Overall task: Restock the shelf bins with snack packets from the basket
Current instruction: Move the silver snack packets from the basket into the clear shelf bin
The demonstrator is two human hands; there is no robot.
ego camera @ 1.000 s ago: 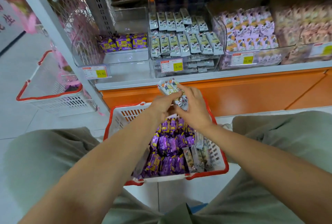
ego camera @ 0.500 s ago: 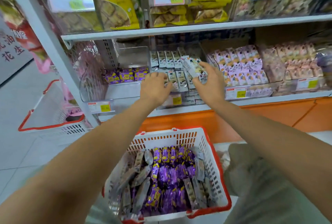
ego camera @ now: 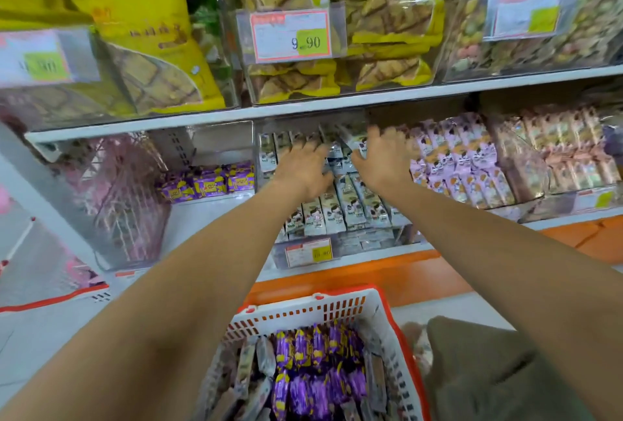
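Both my hands reach into the middle clear bin [ego camera: 340, 245], which holds rows of white snack packets [ego camera: 350, 208]. My left hand [ego camera: 303, 167] lies flat on the packets with its fingers stretched forward. My right hand [ego camera: 382, 157] has its fingers spread over tilted white packets at the back row; blur hides any grip. Below stands the white, red-rimmed basket [ego camera: 303, 307] with purple packets [ego camera: 317, 370] and several grey-white packets [ego camera: 249, 363]. The bin on the left [ego camera: 215, 137] holds a few purple packets [ego camera: 209, 181].
Pink packets [ego camera: 455, 164] fill the bin to the right. The upper shelf [ego camera: 303, 105] carries yellow biscuit bags [ego camera: 141, 32] close above my hands. A second red-rimmed basket [ego camera: 50, 299] sits at the left on the floor. My knee [ego camera: 488, 370] is beside the basket.
My right hand carried white packets up from the basket into the middle bin. Both hands have moved deeper toward the back row. The camera has tilted up toward the shelves.
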